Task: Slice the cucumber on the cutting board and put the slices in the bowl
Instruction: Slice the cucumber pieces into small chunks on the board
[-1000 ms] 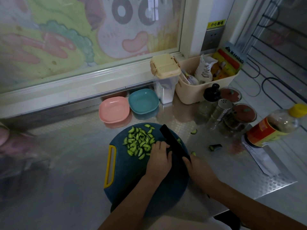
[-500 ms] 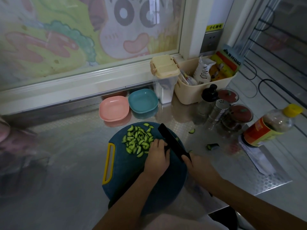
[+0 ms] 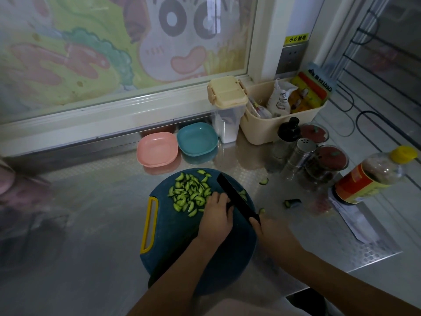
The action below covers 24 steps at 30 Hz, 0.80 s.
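Cucumber slices (image 3: pixel 189 195): heaped on cutting board (image 3: pixel 173 236), far-left area. L hand (image 3: pixel 215 221): on board centre, fingers curled down next to knife (image 3: pixel 237 199) blade; item under it hidden, cannot tell. R hand (image 3: pixel 271 231): at board's right edge, wrapped round knife handle. Pink bowl (image 3: pixel 157 149) & teal bowl (image 3: pixel 197 139): just behind board. Cucumber end (image 3: pixel 292 203): right of board.

yellow sticker (image 3: pixel 296 39) above wall socket (image 3: pixel 290 57) reads 小心触电, packet (image 3: pixel 315 87) lettering unreadable
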### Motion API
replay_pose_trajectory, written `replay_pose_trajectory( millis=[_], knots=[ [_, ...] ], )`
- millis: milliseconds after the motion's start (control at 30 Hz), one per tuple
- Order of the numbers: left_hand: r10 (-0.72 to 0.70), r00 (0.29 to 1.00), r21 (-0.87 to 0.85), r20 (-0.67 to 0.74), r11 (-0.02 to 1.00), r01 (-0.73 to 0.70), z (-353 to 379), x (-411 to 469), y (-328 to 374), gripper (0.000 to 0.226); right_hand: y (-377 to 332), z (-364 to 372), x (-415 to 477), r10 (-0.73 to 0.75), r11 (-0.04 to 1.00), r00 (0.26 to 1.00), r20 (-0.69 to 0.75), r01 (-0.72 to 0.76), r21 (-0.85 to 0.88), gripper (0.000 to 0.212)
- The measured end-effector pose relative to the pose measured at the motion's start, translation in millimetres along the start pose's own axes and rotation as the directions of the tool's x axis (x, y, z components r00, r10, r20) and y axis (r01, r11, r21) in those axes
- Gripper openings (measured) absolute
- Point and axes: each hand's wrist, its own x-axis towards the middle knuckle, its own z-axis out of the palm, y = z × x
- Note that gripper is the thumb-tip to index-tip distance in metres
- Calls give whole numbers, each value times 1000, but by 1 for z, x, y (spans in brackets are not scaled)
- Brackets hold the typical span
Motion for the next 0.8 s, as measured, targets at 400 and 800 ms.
replay_pose_trajectory(
  millis=[400, 800],
  knots=[
    [-15, 1000, -23, -4, 1000, 15, 3, 2, -2, 11, -4, 13, 2, -7, 991, 997, -73, -3, -133, 29],
    [85, 995, 16, 52, 996, -86, -5, -7, -14, 30, -1, 15, 5, 115, 989, 993, -29, -112, 96, 36]
  ],
)
